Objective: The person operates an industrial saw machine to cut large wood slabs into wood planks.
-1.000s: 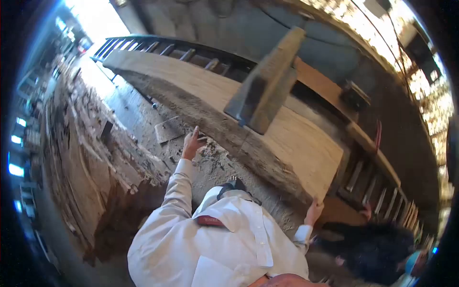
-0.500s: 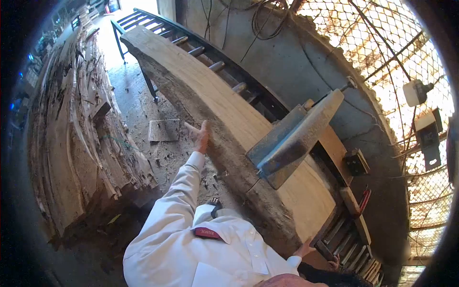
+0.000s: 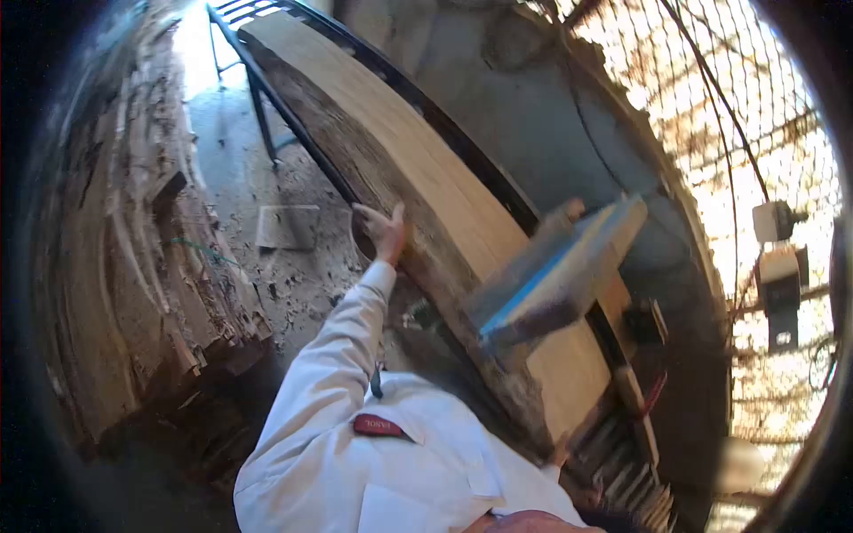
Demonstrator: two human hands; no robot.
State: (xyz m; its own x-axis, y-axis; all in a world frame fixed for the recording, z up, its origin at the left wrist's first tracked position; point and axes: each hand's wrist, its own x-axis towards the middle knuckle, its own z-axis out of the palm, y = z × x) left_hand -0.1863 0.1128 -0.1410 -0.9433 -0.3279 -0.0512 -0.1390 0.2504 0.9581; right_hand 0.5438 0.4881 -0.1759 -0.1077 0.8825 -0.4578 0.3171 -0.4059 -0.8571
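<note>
A long, thick wooden slab (image 3: 444, 195) with a rough bark edge lies lengthwise on a black metal roller frame (image 3: 306, 133). My left hand (image 3: 386, 234) rests against the slab's bark side, its fingers spread and thumb raised. Down at the near end of the slab is my right hand (image 3: 560, 451), mostly hidden by my body; the fingers that show look stretched out along the wood, though blurred. A blue and brown machine housing (image 3: 560, 275) spans the slab between my two hands, smeared by motion.
Stacked rough timber (image 3: 133, 249) stands along the left side. On the debris-strewn floor lies a flat square plate (image 3: 286, 227). A grey wall (image 3: 533, 107) and bright wire mesh (image 3: 711, 107) border the right. Red-handled pliers-like tool (image 3: 656, 393) sits beside the frame.
The slab has shifted right across the rollers, covering them and exposing the frame's left rail. My left hand stays at the bark edge. The whole view has tilted and blurred.
</note>
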